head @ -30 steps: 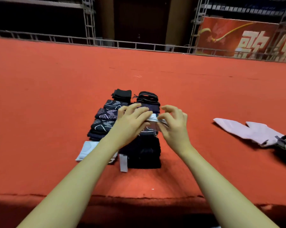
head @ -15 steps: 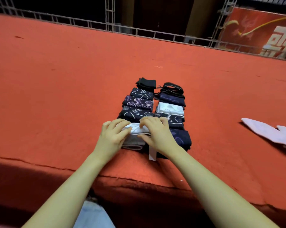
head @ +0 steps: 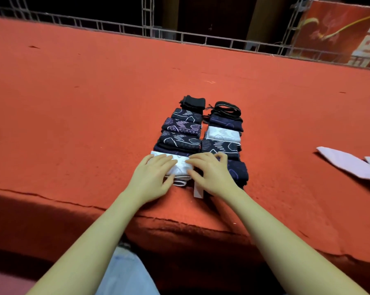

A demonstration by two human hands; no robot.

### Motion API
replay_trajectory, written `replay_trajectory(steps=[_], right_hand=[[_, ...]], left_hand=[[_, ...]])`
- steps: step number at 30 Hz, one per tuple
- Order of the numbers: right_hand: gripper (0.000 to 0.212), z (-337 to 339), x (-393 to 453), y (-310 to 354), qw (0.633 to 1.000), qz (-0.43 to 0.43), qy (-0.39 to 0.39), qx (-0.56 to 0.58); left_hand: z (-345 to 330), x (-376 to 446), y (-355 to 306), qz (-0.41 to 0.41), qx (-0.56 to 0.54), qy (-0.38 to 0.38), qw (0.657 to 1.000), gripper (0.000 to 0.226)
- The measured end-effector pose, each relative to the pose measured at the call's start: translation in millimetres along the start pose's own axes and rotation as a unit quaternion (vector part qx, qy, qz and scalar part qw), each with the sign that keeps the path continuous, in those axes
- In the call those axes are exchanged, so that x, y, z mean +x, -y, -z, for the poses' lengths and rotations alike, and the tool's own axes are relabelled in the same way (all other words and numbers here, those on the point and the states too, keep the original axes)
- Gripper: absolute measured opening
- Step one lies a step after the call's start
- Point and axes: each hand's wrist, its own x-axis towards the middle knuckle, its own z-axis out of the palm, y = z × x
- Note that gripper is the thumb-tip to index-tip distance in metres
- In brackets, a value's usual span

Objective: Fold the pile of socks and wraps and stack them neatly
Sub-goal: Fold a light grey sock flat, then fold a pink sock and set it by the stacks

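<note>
Fingers [head: 158, 165] of 2 hands flat on 1 white sock [head: 181, 168] | 2 folded rows [head: 184, 133]

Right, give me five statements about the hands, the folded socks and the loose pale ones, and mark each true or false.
1. Both hands rest on a white folded sock at the near end of the left row. True: the left hand and the right hand lie on it with fingers fairly straight.
2. The folded socks stand in two rows side by side. True.
3. Every sock in the right row is dark. False: one white folded sock sits among the dark ones.
4. The pale loose socks lie left of the rows. False: they lie to the right, apart from the rows.
5. The surface is a blue cloth. False: it is a red cloth surface.
</note>
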Motion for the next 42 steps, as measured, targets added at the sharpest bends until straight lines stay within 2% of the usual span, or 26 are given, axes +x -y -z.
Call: replay_trajectory(steps=[5, 12, 14, 16, 18, 23, 27, 32, 34, 36, 40, 42], right_hand=[[0.022, 30.3, -16.1, -43.4, 0.992, -0.091, -0.083, 0.023], [0.021, 65.5, -55.8, -143.8, 0.972, -0.208, -0.111, -0.018], [0.019, 72.3, -69.9, -179.3, 0.963, -0.246, -0.109, -0.033], [0.018, 79.2, -84.9, -215.2, 0.952, -0.286, -0.094, -0.050], [0.027, 86.3, -100.4, -251.1, 0.939, -0.328, -0.064, -0.080], [0.060, 101.7, -129.9, -330.9, 0.889, -0.422, 0.009, -0.177], [0.050, 102.6, -151.1, -382.7, 0.869, -0.423, 0.043, -0.252], [0.007, 99.3, -161.9, -418.5, 0.858, -0.400, 0.057, -0.318], [0.012, 96.8, -162.3, -425.2, 0.860, -0.389, 0.034, -0.328], [0.015, 97.1, -161.9, -427.0, 0.867, -0.373, -0.025, -0.330], [0.012, 90.0, -168.1, -412.7, 0.911, -0.313, -0.108, -0.246], [0.024, 88.2, -168.6, -396.8, 0.928, -0.286, -0.129, -0.201]], left_hand=[[1.9, 51.0, -47.6, -0.026, 0.004, -0.025, 0.999, 0.044], [-37.0, 137.6, -143.9, -0.078, -0.014, 0.034, 0.996, 0.040], [-54.1, 162.8, -171.6, -0.091, -0.028, 0.034, 0.995, 0.039], [-70.8, 186.1, -200.8, -0.091, -0.064, 0.068, 0.991, 0.037], [-93.8, 210.2, -227.1, -0.093, -0.062, 0.115, 0.987, 0.039], [-148.2, 263.5, -286.1, -0.105, -0.067, 0.169, 0.978, 0.042], [-183.1, 293.5, -320.1, -0.108, -0.084, 0.198, 0.971, 0.045], [-212.2, 313.8, -341.8, -0.102, -0.099, 0.219, 0.965, 0.047], [-220.4, 316.4, -346.0, -0.102, -0.103, 0.233, 0.962, 0.049], [-226.4, 317.6, -350.4, -0.095, -0.116, 0.234, 0.961, 0.053], [-229.2, 311.6, -347.6, -0.086, -0.117, 0.165, 0.976, 0.061], [-226.9, 304.5, -337.3, -0.104, -0.113, 0.112, 0.982, 0.049]])
